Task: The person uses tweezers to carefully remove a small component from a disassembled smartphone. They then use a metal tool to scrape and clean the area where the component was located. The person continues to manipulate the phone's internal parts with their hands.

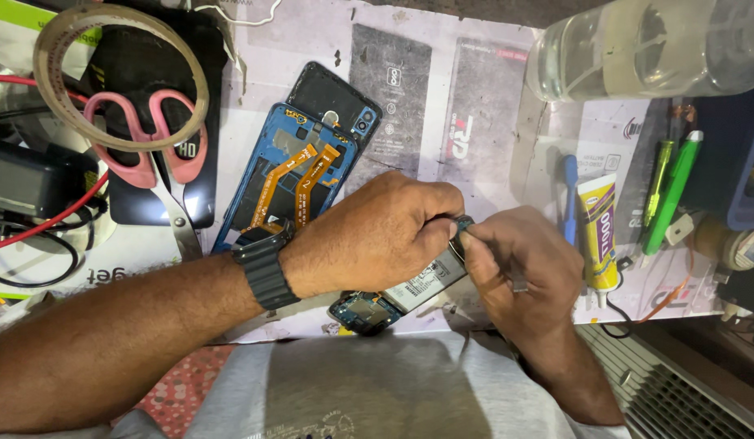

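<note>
I see my left hand (377,236), with a dark ribbed watch band (266,268) on its wrist, curled into a loose fist over the top end of an opened blue smartphone body with a pale battery showing inside (397,297). My right hand (519,272) comes in from the other side, its thumb and fingertips pinched together at that same upper edge of the phone. The two hands touch each other there. Whether the fingers are clamped on a small part of the phone or on a tool I cannot tell, as the knuckles hide the contact; a small dark piece shows just between the two thumbs.

The phone lies tilted on the paper-covered worktable (491,106), its lower end pointing toward my grey shirt (353,390).

Just beyond my left hand lies a blue phone frame with two orange flex ribbons (283,175), and a black back cover (332,96) lies partly under it. Further left, pink-handled scissors (153,150) rest on a black case, with a roll of beige tape (121,73) over them and red wires (44,219) near a black box.

To the right of my right hand lie a yellow-and-white glue tube (600,232), a blue plastic tool (570,199) and green pens (673,191). A clear plastic bottle (645,49) lies on its side at the far right.
</note>
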